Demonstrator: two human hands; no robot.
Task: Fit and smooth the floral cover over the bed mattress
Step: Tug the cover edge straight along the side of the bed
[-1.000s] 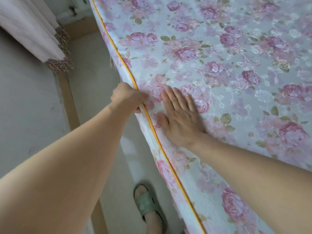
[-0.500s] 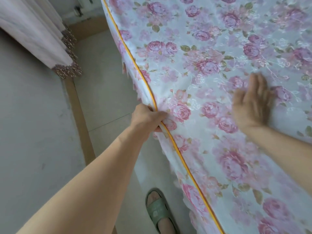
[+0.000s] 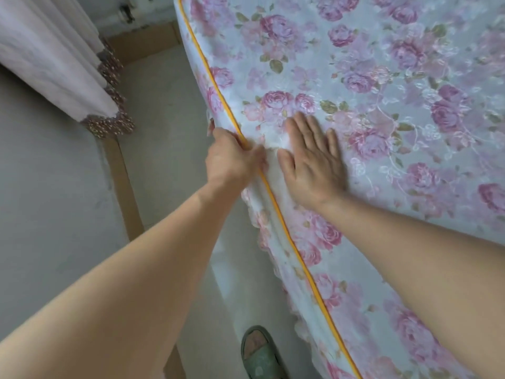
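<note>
The floral cover [image 3: 382, 91], pale blue with pink roses, lies over the bed mattress and fills the right side of the view. A yellow piping [image 3: 284, 228] runs along the mattress's left edge. My left hand [image 3: 232, 160] grips the cover at that edge, fingers curled over the piping. My right hand [image 3: 311, 162] lies flat on top of the cover just right of the piping, fingers straight and pointing away from me. A small bright fold of fabric sits between the two hands.
A narrow strip of grey floor [image 3: 169, 132] runs between the bed and a grey wall [image 3: 49, 201]. A pale curtain [image 3: 54, 58] with a beaded hem hangs at the upper left. My foot in a green slipper [image 3: 259, 354] stands by the bed's side.
My right hand has come back from farther out on the cover to the edge beside my left hand. My left hand keeps its grip on the piped edge.
</note>
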